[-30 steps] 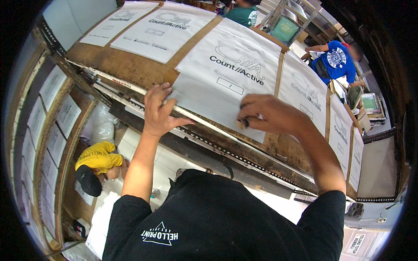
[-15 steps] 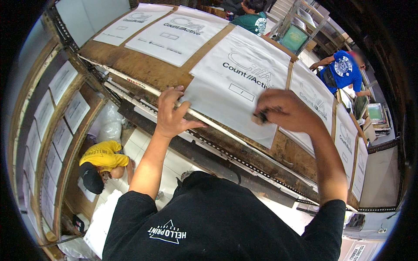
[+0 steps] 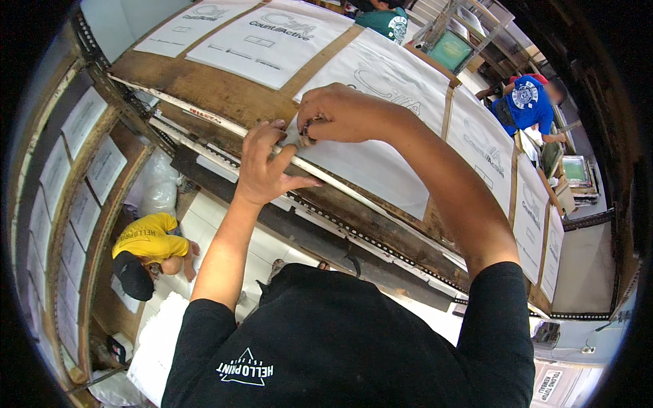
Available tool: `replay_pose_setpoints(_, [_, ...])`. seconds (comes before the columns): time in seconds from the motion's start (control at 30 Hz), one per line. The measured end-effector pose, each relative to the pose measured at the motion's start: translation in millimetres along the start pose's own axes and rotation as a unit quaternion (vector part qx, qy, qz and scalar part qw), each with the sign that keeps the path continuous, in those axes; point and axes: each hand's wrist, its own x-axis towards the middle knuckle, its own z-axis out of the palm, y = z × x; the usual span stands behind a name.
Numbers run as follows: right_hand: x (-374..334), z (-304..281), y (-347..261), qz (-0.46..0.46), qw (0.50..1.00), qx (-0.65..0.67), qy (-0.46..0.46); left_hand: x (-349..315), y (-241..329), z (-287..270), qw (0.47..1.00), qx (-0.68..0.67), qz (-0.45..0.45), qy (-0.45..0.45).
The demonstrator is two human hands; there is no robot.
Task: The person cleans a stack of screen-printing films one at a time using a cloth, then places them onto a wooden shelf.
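Observation:
A white sheet (image 3: 374, 173) with grey and black print lies on a brown wooden board (image 3: 197, 85) in front of me. My right hand (image 3: 337, 114) is at the sheet's near left corner, its fingers curled and pinched together. Something small and dark shows between them, too hidden to name. Just beside it, my left hand (image 3: 265, 163) rests at the board's front edge. Its fingertips lie by the sheet's corner, and its thumb is spread apart over the white rail (image 3: 360, 197). My right forearm covers part of the print.
More printed sheets (image 3: 265, 41) lie along the board on both sides. Left stands a rack (image 3: 102, 177) with similar sheets. Below it crouches a person in yellow (image 3: 146, 238). Persons in green (image 3: 384, 24) and blue (image 3: 530, 105) are beyond the board, near framed screens (image 3: 451, 51).
My right hand has moved left across the sheet, from its right part to the corner near my left hand. My left hand stays at the edge. The view has shifted slightly.

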Motion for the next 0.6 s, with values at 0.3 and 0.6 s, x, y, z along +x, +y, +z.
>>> replay_pose_setpoints(0.3, [-113, -11, -5, 0.019, 0.997, 0.059, -0.043, 0, 2, 0, 1.000, 0.007, -0.002, -0.007])
replay_pose_setpoints(0.6, [-216, -24, -30, 0.172, 0.981, 0.071, -0.049, 2, 4, 6, 1.000, -0.001, 0.002, 0.008])
